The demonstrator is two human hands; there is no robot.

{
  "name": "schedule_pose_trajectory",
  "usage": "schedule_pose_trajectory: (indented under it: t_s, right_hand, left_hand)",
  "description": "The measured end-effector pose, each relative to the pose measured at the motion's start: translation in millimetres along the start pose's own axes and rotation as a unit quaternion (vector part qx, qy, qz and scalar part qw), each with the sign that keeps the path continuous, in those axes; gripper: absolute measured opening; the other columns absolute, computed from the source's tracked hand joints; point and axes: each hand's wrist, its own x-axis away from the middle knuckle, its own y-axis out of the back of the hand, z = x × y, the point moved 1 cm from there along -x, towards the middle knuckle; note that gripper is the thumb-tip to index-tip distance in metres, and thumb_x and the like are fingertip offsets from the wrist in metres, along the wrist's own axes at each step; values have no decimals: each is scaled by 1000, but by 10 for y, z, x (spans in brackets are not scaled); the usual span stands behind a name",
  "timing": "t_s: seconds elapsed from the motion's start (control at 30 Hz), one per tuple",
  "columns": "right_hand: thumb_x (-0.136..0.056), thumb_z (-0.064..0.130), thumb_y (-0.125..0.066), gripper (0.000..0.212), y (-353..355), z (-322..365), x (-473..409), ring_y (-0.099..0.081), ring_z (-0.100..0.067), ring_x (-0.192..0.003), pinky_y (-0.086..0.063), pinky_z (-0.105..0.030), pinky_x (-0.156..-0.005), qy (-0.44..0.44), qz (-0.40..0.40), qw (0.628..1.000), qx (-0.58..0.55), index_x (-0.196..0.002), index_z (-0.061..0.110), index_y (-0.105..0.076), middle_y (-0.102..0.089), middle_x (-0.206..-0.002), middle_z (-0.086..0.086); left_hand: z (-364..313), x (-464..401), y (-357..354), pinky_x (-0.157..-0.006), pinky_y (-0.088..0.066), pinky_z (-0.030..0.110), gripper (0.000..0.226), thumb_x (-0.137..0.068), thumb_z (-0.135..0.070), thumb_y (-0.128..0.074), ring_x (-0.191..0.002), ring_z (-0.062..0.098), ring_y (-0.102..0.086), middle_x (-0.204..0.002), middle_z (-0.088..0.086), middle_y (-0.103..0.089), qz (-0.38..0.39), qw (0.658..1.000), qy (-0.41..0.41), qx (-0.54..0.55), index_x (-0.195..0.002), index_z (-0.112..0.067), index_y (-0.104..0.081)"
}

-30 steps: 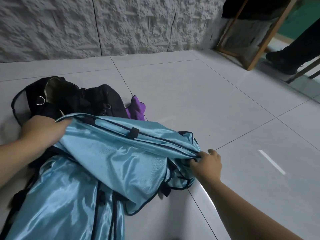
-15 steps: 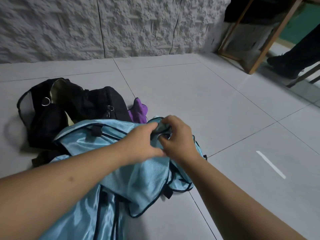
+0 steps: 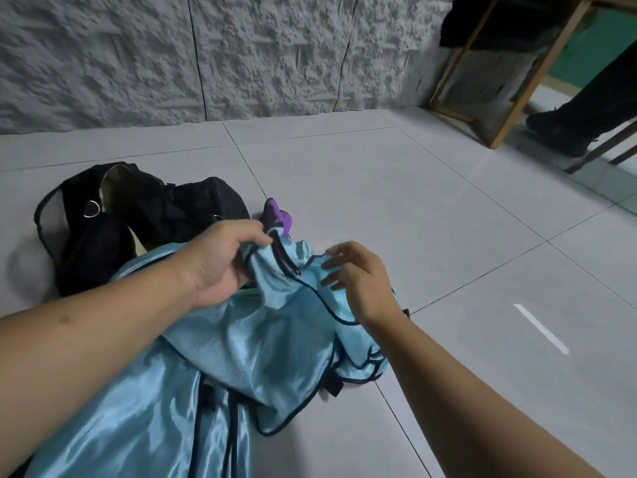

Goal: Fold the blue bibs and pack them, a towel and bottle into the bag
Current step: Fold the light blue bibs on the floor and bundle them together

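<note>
Head view, looking down at my two bare hands over a tiled floor (image 3: 396, 208). My left hand (image 3: 220, 267) has its grip closed on a bunched corner of the upper blue bib (image 3: 262, 343), thumb and fingers pinching the fabric and its dark trim just above the pile. My right hand (image 3: 355, 281) sits just beside it with the grip loose and fingers spread, fingertips touching the dark-edged hem; I see nothing clamped in it. A second, shinier blue bib (image 3: 138, 419) lies flat beneath, running toward the lower left under my left forearm. The black bag (image 3: 144, 215) lies open on the floor just beyond my left hand, touching the bibs. A purple item (image 3: 277, 217) pokes out between bag and bib; I cannot tell what it is.
</note>
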Motion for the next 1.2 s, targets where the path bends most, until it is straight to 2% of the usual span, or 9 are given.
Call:
schedule_pose_trajectory:
  t_s: [0.1,0.2,0.3,0.47,0.6,0.73,0.93,1.07,1.2]
  right_hand:
    - [-69,30,-53,48,139,-280,56,-66,-21,-97,-52,-29,-87,-61,164,947,271,-109,14,-74,-74,-104,-1]
    - [-79,53,-64,50,160,-589,252,-65,-22,-102,-53,-35,-90,-96,279,844,447,-121,28,-67,-71,-112,5]
    - [-80,55,-66,37,185,-763,320,-63,-24,-79,-56,-38,-72,-41,196,848,491,-89,19,-65,-67,-83,4]
    - [-78,82,-56,65,474,-720,252,-47,-12,-58,-41,-31,-57,70,103,874,470,-63,18,-53,-52,-60,5]
    - [-86,72,-55,59,682,-691,170,-55,-17,-84,-48,-37,-85,141,49,829,539,-78,18,-76,-64,-85,5]
    - [-90,54,-59,37,627,-563,165,-44,-23,-112,-40,-37,-95,20,-16,787,617,-99,23,-78,-53,-120,0]
    - [-86,42,-49,34,723,-280,35,-40,-24,-108,-38,-33,-86,-83,-125,849,507,-86,18,-73,-58,-107,-7]
    - [-85,15,-64,23,848,179,-44,-44,-23,-61,-32,-30,-56,-114,-210,943,232,-70,-1,-67,-52,-61,-7]
    - [-85,9,-66,18,864,703,-105,-61,-28,-70,-58,-42,-68,-120,-189,974,19,-94,-6,-72,-65,-80,-18]
  left_hand:
    - [-175,39,123,-90,-49,41,16,-74,-8,-62,-81,28,-63,-83,17,-61,4,999,-3,41,-67,-18,-51]
    - [-260,42,211,-76,-59,41,27,-69,0,-60,-74,32,-65,-73,16,-58,-36,998,-31,44,-63,-17,-40]
    - [-321,39,229,-63,-58,36,31,-82,13,-44,-66,24,-63,-65,8,-62,-86,994,-63,31,-71,-15,-52]
    - [-561,115,467,-51,-51,25,40,-81,11,-37,-54,24,-56,-74,10,-61,-165,979,-65,100,-96,-17,-61]
    - [-814,176,681,-44,-36,20,40,-87,13,-35,-60,17,-54,-69,6,-61,-183,973,-94,101,-95,-16,-62]
    - [-976,297,707,-43,-39,18,36,-93,18,-44,-60,16,-66,-89,12,-64,-149,980,-127,-41,-100,-9,-66]
    - [-1114,468,726,-66,-62,24,34,-98,13,-48,-83,28,-78,-100,25,-70,-149,973,-139,-103,-116,-9,-68]
    - [-1178,542,785,-66,-63,27,26,-101,8,-48,-83,32,-78,-90,28,-73,-199,964,-163,-73,-105,-5,-70]
    - [-1238,585,798,-80,-63,42,22,-103,-5,-52,-81,31,-77,-80,16,-73,-228,948,-179,-132,-99,-14,-71]
